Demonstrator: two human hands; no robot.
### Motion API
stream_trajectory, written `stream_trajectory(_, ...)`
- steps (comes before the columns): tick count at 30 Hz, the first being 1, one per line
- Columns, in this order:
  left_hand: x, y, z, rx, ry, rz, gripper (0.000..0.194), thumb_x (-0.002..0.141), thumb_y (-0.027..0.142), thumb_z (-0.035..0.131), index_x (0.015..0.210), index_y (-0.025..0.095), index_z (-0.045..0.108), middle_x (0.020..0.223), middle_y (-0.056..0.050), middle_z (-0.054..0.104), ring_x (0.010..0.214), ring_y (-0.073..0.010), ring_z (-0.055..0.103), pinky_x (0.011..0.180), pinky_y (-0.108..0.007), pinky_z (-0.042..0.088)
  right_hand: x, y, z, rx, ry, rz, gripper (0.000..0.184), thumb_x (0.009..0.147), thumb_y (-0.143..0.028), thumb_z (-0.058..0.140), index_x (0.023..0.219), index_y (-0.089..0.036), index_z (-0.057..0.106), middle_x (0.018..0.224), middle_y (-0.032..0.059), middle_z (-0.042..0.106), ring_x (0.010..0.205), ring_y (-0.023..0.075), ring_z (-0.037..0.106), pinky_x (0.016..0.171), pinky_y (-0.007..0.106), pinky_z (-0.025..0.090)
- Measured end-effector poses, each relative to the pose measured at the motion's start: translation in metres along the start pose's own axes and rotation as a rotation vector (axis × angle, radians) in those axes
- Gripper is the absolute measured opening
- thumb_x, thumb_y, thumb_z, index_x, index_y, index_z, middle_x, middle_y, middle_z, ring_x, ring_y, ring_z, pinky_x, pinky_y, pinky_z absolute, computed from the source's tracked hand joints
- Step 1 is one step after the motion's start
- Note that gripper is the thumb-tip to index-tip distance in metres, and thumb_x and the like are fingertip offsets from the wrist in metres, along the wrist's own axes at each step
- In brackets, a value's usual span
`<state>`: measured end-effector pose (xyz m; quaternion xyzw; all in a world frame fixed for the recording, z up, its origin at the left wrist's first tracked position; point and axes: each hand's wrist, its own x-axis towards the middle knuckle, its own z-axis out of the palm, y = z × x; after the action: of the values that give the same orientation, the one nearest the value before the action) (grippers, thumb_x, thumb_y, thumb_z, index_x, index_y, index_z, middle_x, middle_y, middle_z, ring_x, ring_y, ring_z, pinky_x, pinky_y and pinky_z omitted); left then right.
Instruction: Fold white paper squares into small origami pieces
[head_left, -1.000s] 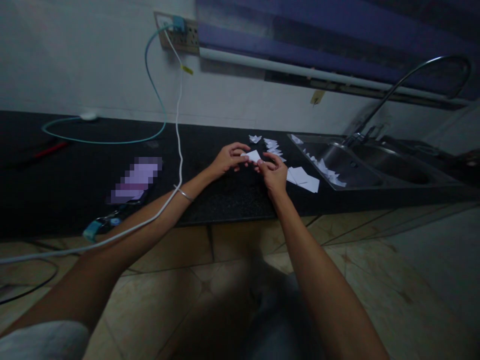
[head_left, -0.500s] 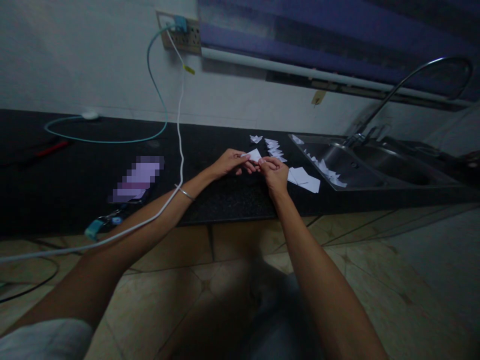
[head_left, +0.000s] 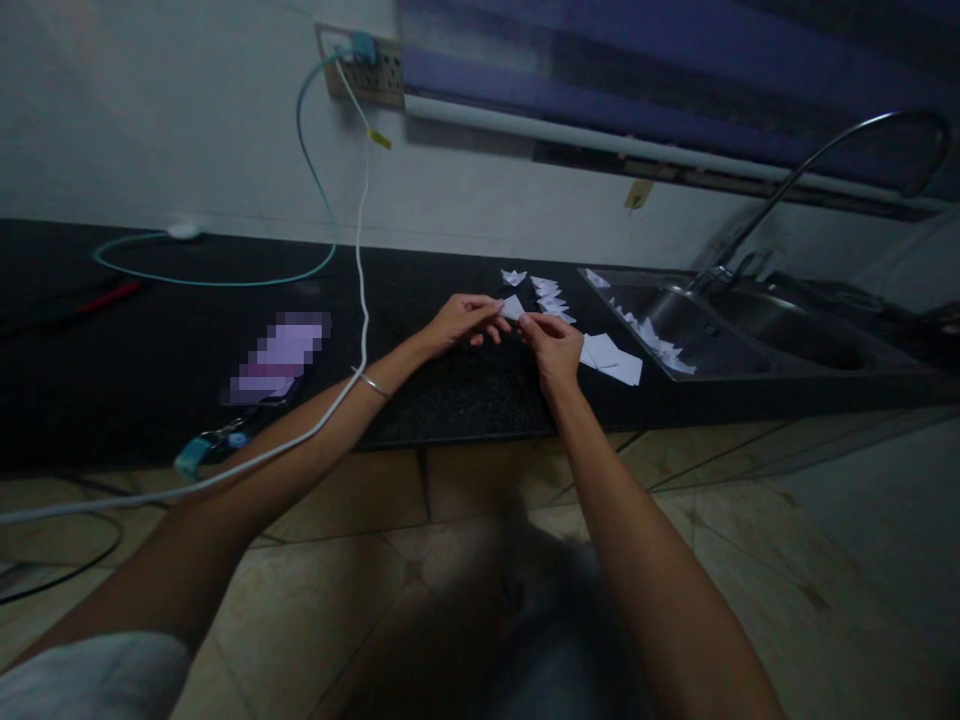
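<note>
A small folded piece of white paper (head_left: 512, 307) is held up over the black counter between my two hands. My left hand (head_left: 466, 320) pinches its left side between thumb and fingers. On its right edge, the thumb and fingers of my right hand (head_left: 553, 345) are closed. Behind the hands lies a single folded paper boat (head_left: 514, 278), with a row of similar folded papers (head_left: 551, 298) beside it. Flat white sheets (head_left: 611, 358) rest just right of my right hand. More folded papers (head_left: 660, 345) line the near left rim of the sink.
A steel double sink (head_left: 705, 330) with a tall curved faucet (head_left: 810, 160) is at the right. A white cable (head_left: 361, 270) hangs from the wall socket (head_left: 367, 70) and crosses my left forearm. A phone (head_left: 277, 360), blurred out, lies on the counter (head_left: 435, 400) at left.
The paper between my hands looks smaller and narrower, and its fold has changed. My fingers have shifted slightly along its edges. The things on the counter stay in place.
</note>
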<state>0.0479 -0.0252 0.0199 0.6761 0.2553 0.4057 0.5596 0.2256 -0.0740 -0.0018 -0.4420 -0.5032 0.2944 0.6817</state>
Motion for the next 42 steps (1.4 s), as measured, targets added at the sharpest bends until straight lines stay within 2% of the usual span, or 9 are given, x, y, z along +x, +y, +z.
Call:
stream_trajectory(3, 0.002, -0.003, -0.002, -0.047, 0.045, 0.005, 0.038, 0.085, 0.051, 0.074, 0.088, 0.014, 0.07, 0.078, -0.007, 0.072, 0.055, -0.0062, 0.061, 0.042, -0.017, 0.034, -0.002, -0.002, 0.003, -0.049, -0.058, -0.076, 0.024, 0.073, -0.043, 0.08, 0.081, -0.021, 0.077, 0.077, 0.0026, 0.075, 0.072, 0.0201, 0.069, 0.074, 0.037, 0.057)
stream_trajectory(6, 0.001, -0.002, -0.004, -0.071, 0.073, 0.006, 0.039, 0.082, 0.052, 0.076, 0.081, 0.014, 0.068, 0.065, -0.001, 0.062, 0.05, -0.0045, 0.053, 0.041, -0.017, 0.029, -0.005, -0.006, 0.006, -0.05, -0.14, -0.071, 0.028, 0.073, -0.045, 0.081, 0.087, -0.022, 0.077, 0.083, 0.0025, 0.076, 0.077, 0.0189, 0.07, 0.078, 0.036, 0.057)
stream_trajectory(9, -0.001, 0.001, -0.009, -0.096, 0.086, 0.003, 0.037, 0.082, 0.051, 0.076, 0.082, 0.015, 0.066, 0.061, 0.002, 0.056, 0.049, -0.0043, 0.048, 0.039, -0.018, 0.023, -0.007, -0.011, 0.007, 0.05, -0.24, 0.052, 0.034, 0.078, -0.052, 0.075, 0.094, -0.023, 0.074, 0.087, 0.0031, 0.077, 0.075, 0.0162, 0.069, 0.071, 0.031, 0.057)
stream_trajectory(12, -0.002, 0.003, -0.014, -0.125, 0.069, -0.022, 0.034, 0.08, 0.047, 0.078, 0.089, 0.017, 0.065, 0.067, 0.001, 0.059, 0.05, -0.0043, 0.048, 0.039, -0.018, 0.021, -0.007, -0.013, 0.006, 0.157, -0.3, 0.206, 0.033, 0.082, -0.053, 0.069, 0.089, -0.021, 0.071, 0.081, 0.004, 0.078, 0.068, 0.0136, 0.069, 0.064, 0.027, 0.056)
stream_trajectory(16, -0.002, 0.003, -0.019, -0.143, 0.043, -0.062, 0.034, 0.075, 0.04, 0.081, 0.094, 0.017, 0.066, 0.077, 0.0, 0.063, 0.054, -0.0045, 0.053, 0.04, -0.017, 0.023, -0.006, -0.012, 0.005, 0.183, -0.319, 0.268, 0.026, 0.077, -0.045, 0.074, 0.083, -0.02, 0.069, 0.08, 0.0037, 0.078, 0.067, 0.0126, 0.069, 0.065, 0.025, 0.056)
stream_trajectory(23, -0.003, 0.0, -0.022, -0.212, -0.024, -0.106, 0.026, 0.072, 0.026, 0.079, 0.09, 0.015, 0.063, 0.069, 0.002, 0.059, 0.055, -0.0052, 0.055, 0.044, -0.015, 0.03, -0.007, -0.01, 0.004, 0.163, -0.379, 0.245, 0.024, 0.073, -0.04, 0.079, 0.083, -0.019, 0.074, 0.077, 0.004, 0.078, 0.067, 0.0132, 0.069, 0.064, 0.024, 0.053)
stream_trajectory(29, -0.002, 0.002, -0.021, -0.218, -0.031, -0.111, 0.02, 0.069, 0.017, 0.077, 0.085, 0.014, 0.065, 0.062, 0.002, 0.056, 0.05, -0.0053, 0.051, 0.041, -0.016, 0.023, -0.01, -0.015, 0.005, 0.103, -0.393, 0.246, 0.03, 0.066, -0.043, 0.085, 0.08, -0.018, 0.075, 0.075, 0.005, 0.077, 0.07, 0.0161, 0.07, 0.068, 0.028, 0.055)
stream_trajectory(36, -0.002, 0.005, -0.019, -0.199, 0.023, -0.14, 0.023, 0.066, 0.015, 0.079, 0.085, 0.012, 0.068, 0.059, 0.003, 0.056, 0.046, -0.005, 0.05, 0.041, -0.015, 0.024, -0.011, -0.017, 0.007, 0.041, -0.403, 0.215, 0.03, 0.067, -0.042, 0.083, 0.08, -0.016, 0.075, 0.074, 0.0061, 0.077, 0.065, 0.0152, 0.069, 0.067, 0.028, 0.055)
stream_trajectory(42, -0.001, 0.002, -0.017, -0.187, -0.021, -0.122, 0.024, 0.065, 0.016, 0.081, 0.085, 0.011, 0.069, 0.063, -0.001, 0.063, 0.049, -0.0069, 0.056, 0.039, -0.015, 0.029, -0.011, -0.014, 0.009, -0.004, -0.396, 0.211, 0.021, 0.069, -0.034, 0.079, 0.076, -0.015, 0.074, 0.07, 0.006, 0.076, 0.062, 0.0154, 0.068, 0.065, 0.028, 0.054)
